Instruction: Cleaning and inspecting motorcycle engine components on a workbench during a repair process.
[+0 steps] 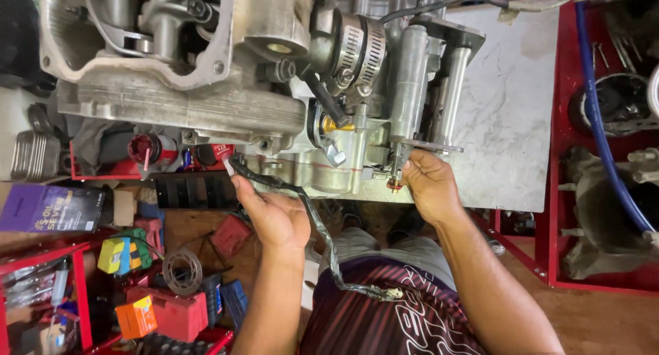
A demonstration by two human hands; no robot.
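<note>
Head view shows us fitting a wiring harness [312, 221] to the engine [226, 87]: our left hand [271, 214] pinches its far end under the casing, our right hand [429, 183] grips a small fitting [394, 184], so next calls, we judge, for seating the connector

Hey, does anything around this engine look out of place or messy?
The floor clutter: small boxes and a wire coil lie jumbled beside the engine. A cable dangles loose from the left hand.
</note>
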